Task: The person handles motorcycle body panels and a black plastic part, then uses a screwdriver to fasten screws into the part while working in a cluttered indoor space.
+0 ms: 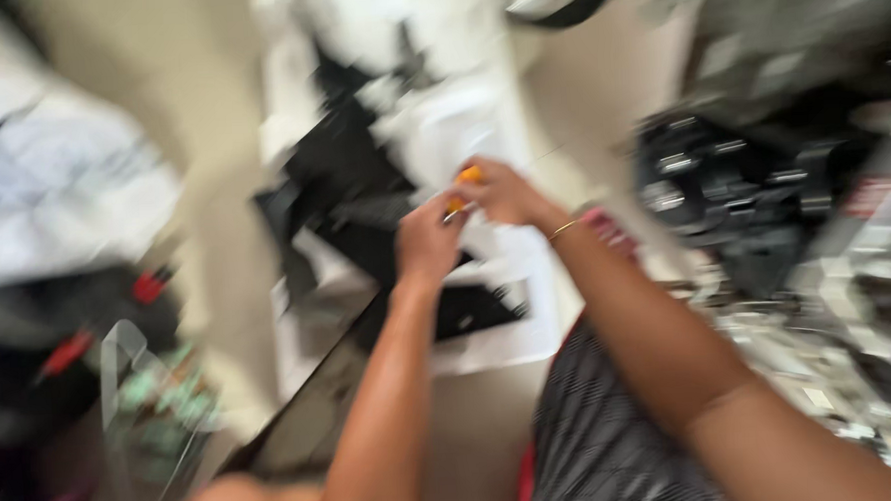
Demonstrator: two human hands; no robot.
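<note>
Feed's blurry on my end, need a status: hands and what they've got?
Left hand and right hand together, pinching a small orange object. Grip detail blurred. White sheet beneath; nothing between hands.

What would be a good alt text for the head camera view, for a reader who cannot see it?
Blurred view down at a person's left hand and right hand, which meet on a small orange object above black and white parts. A thin bracelet circles the right wrist.

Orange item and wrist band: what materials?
Orange item, pinched between left hand and right hand: looks like matte plastic, going by the solid bright colour, but blur leaves it open. Band on the right wrist: probably metal, thin with a yellow, gold-like glint.
</note>
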